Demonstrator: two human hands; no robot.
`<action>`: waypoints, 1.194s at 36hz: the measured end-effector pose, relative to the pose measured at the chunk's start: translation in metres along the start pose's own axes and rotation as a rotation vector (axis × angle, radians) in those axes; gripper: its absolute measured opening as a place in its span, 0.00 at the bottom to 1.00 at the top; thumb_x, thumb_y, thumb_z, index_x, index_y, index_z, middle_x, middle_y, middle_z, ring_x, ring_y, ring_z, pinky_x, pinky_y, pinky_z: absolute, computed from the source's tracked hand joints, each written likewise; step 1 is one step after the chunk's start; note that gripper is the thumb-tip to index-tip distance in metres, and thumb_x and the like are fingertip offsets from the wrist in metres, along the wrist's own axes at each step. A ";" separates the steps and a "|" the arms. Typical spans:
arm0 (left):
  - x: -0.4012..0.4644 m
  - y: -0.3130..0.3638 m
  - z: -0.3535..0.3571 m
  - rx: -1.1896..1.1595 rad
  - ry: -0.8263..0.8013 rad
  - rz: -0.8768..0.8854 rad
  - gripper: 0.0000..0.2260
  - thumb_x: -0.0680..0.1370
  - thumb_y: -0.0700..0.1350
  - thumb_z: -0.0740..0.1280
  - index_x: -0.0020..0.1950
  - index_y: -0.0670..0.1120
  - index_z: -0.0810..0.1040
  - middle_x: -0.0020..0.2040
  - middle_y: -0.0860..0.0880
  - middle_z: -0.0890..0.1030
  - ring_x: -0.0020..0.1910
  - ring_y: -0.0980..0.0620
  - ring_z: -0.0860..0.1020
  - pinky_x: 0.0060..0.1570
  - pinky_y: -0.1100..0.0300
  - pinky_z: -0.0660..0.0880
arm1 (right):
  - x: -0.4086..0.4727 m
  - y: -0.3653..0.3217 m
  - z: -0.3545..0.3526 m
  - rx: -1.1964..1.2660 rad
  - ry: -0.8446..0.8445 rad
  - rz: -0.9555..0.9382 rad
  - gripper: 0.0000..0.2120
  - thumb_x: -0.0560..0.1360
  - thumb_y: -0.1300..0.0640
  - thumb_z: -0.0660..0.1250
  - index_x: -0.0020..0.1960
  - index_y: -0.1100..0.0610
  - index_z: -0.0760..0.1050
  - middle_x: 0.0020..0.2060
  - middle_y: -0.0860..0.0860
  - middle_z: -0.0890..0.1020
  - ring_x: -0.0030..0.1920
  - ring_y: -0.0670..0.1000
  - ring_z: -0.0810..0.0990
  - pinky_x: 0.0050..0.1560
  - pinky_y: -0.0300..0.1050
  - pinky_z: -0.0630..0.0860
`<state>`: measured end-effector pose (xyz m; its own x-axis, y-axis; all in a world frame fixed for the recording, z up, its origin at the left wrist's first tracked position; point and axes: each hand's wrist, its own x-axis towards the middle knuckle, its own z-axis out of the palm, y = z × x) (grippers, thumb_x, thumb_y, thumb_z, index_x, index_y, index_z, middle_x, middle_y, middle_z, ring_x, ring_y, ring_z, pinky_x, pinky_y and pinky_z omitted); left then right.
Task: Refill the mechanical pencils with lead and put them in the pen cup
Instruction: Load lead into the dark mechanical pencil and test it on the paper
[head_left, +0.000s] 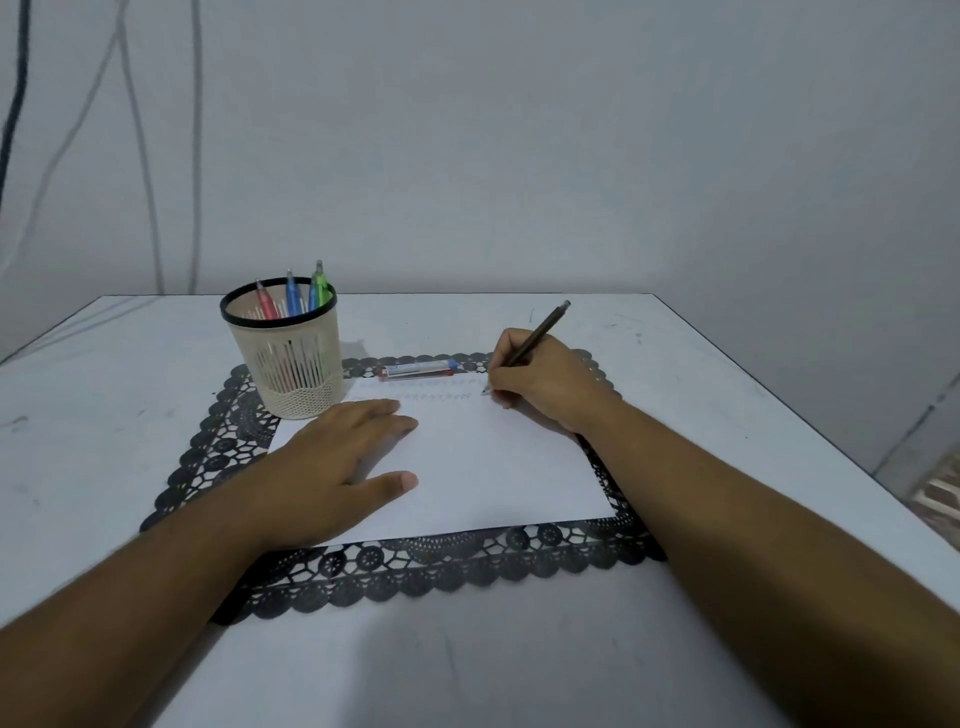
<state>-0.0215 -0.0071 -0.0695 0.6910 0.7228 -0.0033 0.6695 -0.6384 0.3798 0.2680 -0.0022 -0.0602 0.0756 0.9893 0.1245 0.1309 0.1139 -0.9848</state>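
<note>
Right hand: my right hand (540, 384) grips a dark mechanical pencil (535, 338), tip down on the paper (488, 467).
Left hand: my left hand (332, 462) lies flat on the paper, fingers straight, holding nothing.
Lead case: the lead tube (418, 370) lies just beyond the paper's far edge.
Pen cup: the cream pen cup (291, 358) holds red, blue and green pencils (293, 299).
Underneath: a black lace mat (415, 566) on the white bench (727, 364).

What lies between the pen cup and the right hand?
In the head view, the lead case lies flat on the lace mat, between pen cup and right hand.
</note>
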 end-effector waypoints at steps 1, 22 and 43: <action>0.000 0.000 0.000 0.002 -0.002 -0.009 0.32 0.78 0.70 0.56 0.81 0.63 0.57 0.81 0.66 0.51 0.78 0.66 0.46 0.76 0.60 0.50 | 0.000 0.001 0.000 0.004 0.002 0.001 0.09 0.74 0.75 0.65 0.42 0.63 0.74 0.35 0.62 0.77 0.37 0.58 0.76 0.35 0.47 0.73; 0.002 0.010 -0.001 0.060 -0.015 -0.070 0.31 0.81 0.66 0.55 0.83 0.59 0.54 0.83 0.60 0.50 0.81 0.59 0.45 0.76 0.60 0.46 | 0.005 0.006 0.002 -0.014 0.003 -0.025 0.09 0.74 0.74 0.66 0.41 0.62 0.73 0.33 0.60 0.77 0.34 0.56 0.76 0.34 0.46 0.71; 0.001 0.009 -0.002 0.074 -0.042 -0.062 0.32 0.81 0.67 0.54 0.83 0.59 0.52 0.83 0.60 0.48 0.81 0.60 0.43 0.77 0.58 0.47 | 0.006 -0.019 -0.009 0.583 0.172 -0.075 0.10 0.85 0.63 0.59 0.50 0.61 0.77 0.37 0.52 0.78 0.34 0.49 0.73 0.34 0.41 0.70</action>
<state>-0.0151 -0.0112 -0.0643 0.6575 0.7507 -0.0641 0.7284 -0.6117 0.3085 0.2748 0.0006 -0.0393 0.2516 0.9535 0.1660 -0.4168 0.2616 -0.8706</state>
